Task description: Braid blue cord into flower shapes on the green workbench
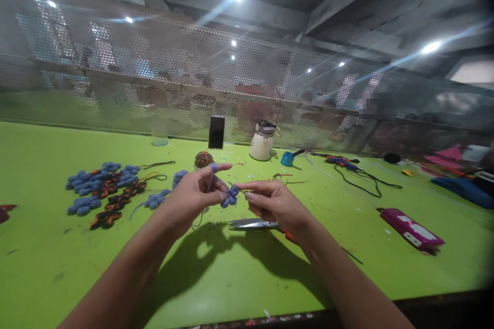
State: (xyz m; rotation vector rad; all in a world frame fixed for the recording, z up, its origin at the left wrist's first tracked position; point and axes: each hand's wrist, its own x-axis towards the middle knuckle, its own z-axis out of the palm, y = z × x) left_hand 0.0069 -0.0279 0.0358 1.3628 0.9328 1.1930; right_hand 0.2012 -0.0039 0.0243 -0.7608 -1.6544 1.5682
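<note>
Blue yarn, in the head view, forms a small flower (230, 197) hovering over the green table (231, 290), its left edge pinched between thumb and finger of the left hand (191, 194), whose raised index finger carries a strand (210, 179). The right hand (277, 200), thumb and forefinger pressed together, pinches a thin tool (242, 190) at the flower's right side; scissors (250, 223) lie below, and more crocheted flowers (85, 183) lie to the left.
</note>
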